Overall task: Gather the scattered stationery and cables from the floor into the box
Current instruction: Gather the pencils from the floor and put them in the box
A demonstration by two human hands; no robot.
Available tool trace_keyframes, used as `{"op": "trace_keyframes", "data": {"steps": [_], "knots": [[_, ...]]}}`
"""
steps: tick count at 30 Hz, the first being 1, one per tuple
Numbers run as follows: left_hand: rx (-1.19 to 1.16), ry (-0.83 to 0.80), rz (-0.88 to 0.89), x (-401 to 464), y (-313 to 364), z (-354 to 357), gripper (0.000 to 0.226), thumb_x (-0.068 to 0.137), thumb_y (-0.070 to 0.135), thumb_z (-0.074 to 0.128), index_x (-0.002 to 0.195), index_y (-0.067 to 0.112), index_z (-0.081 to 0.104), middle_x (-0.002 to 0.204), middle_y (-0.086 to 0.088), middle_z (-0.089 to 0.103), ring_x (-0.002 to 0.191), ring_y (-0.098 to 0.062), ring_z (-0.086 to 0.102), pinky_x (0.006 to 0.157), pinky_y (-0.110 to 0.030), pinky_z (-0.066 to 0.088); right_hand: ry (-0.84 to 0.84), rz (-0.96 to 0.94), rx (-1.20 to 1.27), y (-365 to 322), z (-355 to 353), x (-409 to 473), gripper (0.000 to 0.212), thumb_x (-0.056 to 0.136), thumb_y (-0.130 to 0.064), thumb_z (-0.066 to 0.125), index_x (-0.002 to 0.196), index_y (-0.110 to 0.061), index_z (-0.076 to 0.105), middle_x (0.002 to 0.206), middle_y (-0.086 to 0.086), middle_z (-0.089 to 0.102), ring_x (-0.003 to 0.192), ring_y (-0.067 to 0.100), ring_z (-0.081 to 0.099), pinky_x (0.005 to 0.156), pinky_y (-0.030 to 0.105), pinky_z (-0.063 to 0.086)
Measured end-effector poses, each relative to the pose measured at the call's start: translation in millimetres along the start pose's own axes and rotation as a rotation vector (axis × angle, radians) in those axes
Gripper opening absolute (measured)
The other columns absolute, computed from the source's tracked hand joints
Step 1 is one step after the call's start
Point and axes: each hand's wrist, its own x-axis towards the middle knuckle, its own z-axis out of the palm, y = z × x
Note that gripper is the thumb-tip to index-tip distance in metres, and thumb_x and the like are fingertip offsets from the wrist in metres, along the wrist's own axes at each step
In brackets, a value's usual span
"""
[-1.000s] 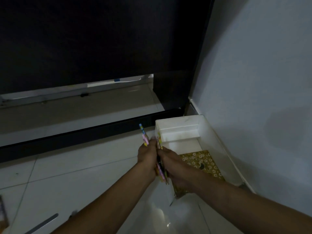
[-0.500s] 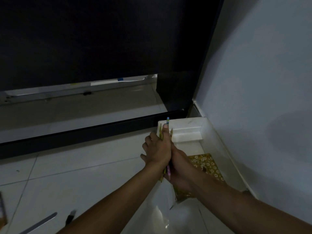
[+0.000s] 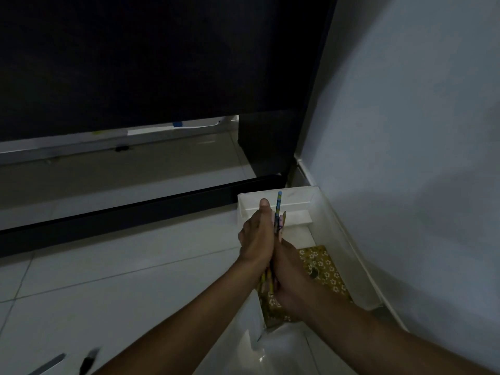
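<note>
Both hands meet over the box's (image 3: 328, 228) left wall: the left hand (image 3: 257, 236) and right hand (image 3: 290, 277) together grip a bundle of pencils (image 3: 278, 212), tips pointing up; a patterned notebook (image 3: 322, 266) lies inside the box

Both hands (image 3: 270, 255) have squared the pencils (image 3: 278, 215) into 1 bundle.
</note>
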Motion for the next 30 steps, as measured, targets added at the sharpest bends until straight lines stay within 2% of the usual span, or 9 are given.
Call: {"op": "trace_keyframes", "data": {"steps": [1, 4, 7, 11, 14, 17, 21, 24, 30], "knots": [[-0.068, -0.024, -0.006, -0.6, -0.2, 0.8, 0.069, 0.091, 0.069, 0.017, 0.138, 0.027, 0.046, 0.144, -0.008, 0.045, 0.134, -0.026, 0.038, 0.117, -0.044, 0.023, 0.010, -0.029, -0.013, -1.0, 1.3, -1.2, 0.025, 0.100, -0.029, 0.046, 0.111, -0.016, 0.065, 0.093, 0.000, 0.075, 0.086, 0.011, 0.072, 0.067, 0.026, 0.058], [-0.204, -0.085, -0.042, -2.9, 0.8, 1.2, 0.073, 0.088, 0.073, 0.021, 0.135, 0.025, 0.052, 0.139, -0.006, 0.052, 0.128, -0.023, 0.047, 0.115, -0.042, 0.029, 0.050, -0.042, -0.058, 0.7, -4.2, 4.9, 0.019, 0.098, -0.029, 0.051, 0.092, -0.023, 0.068, 0.082, -0.004, 0.076, 0.079, 0.011, 0.073, 0.064, 0.025, 0.056], [-0.097, -0.105, -0.041, -1.7, 1.4, -3.6, 0.074, 0.090, 0.071, 0.019, 0.129, 0.020, 0.058, 0.134, -0.010, 0.055, 0.123, -0.023, 0.051, 0.113, -0.040, 0.033, 0.032, -0.019, -0.071, -3.3, -5.9, 5.9, 0.021, 0.098, -0.030, 0.051, 0.091, -0.021, 0.069, 0.081, -0.001, 0.076, 0.077, 0.012, 0.073, 0.059, 0.023, 0.057], [-0.022, -0.170, -0.014, 2.8, 1.3, -16.6, 0.073, 0.092, 0.068, 0.019, 0.144, 0.022, 0.041, 0.149, -0.004, 0.041, 0.135, -0.020, 0.039, 0.114, -0.031, 0.025, 0.028, 0.061, -0.033, -10.6, -12.4, 14.3, 0.026, 0.096, -0.030, 0.055, 0.102, -0.009, 0.068, 0.092, 0.012, 0.075, 0.082, 0.022, 0.072, 0.067, 0.031, 0.060], [0.263, -0.077, 0.177, 11.4, -6.5, -28.5, 0.055, 0.099, 0.049, 0.035, 0.147, 0.021, 0.036, 0.155, -0.004, 0.027, 0.142, -0.021, 0.022, 0.114, -0.029, 0.018, 0.122, 0.125, 0.067, -16.0, -22.4, 29.7, 0.019, 0.095, -0.023, 0.057, 0.093, -0.004, 0.061, 0.070, 0.012, 0.063, 0.058, 0.018, 0.061, 0.050, 0.026, 0.052], [0.431, -0.024, 0.281, 17.5, -22.3, -40.5, 0.063, 0.096, 0.025, 0.053, 0.151, 0.019, 0.023, 0.153, -0.008, 0.025, 0.139, -0.026, 0.026, 0.113, -0.029, 0.023, 0.227, 0.215, 0.168, -18.7, -34.1, 48.8, 0.014, 0.098, -0.017, 0.052, 0.092, -0.005, 0.056, 0.071, 0.010, 0.060, 0.058, 0.019, 0.058, 0.046, 0.025, 0.052], [0.395, -0.214, 0.122, 19.3, -41.6, -50.8, 0.077, 0.093, 0.019, 0.058, 0.151, 0.029, 0.009, 0.143, -0.005, 0.042, 0.114, -0.021, 0.054, 0.091, -0.025, 0.045, 0.258, 0.316, 0.396, -19.6, -39.5, 68.7, 0.012, 0.102, -0.015, 0.043, 0.107, -0.004, 0.048, 0.078, 0.013, 0.056, 0.056, 0.023, 0.060, 0.038, 0.025, 0.051], [0.317, -0.311, 0.052, 15.3, -50.1, -54.2, 0.073, 0.094, 0.024, 0.057, 0.148, 0.041, 0.012, 0.128, 0.004, 0.046, 0.101, -0.015, 0.058, 0.068, -0.023, 0.057, 0.265, 0.362, 0.511, -13.5, -39.8, 82.3, 0.020, 0.104, -0.017, 0.040, 0.095, -0.002, 0.050, 0.078, 0.012, 0.056, 0.046, 0.021, 0.062, 0.041, 0.022, 0.050], [0.135, -0.328, -0.026, 13.0, -50.4, -58.1, 0.072, 0.092, 0.017, 0.061, 0.145, 0.044, 0.020, 0.124, 0.001, 0.044, 0.101, -0.018, 0.060, 0.060, -0.026, 0.059, 0.314, 0.299, 0.597, -1.4, -30.7, 106.8, 0.027, 0.105, -0.012, 0.028, 0.086, -0.005, 0.048, 0.075, 0.010, 0.050, 0.021, 0.009, 0.041, 0.029, 0.015, 0.030]]}}
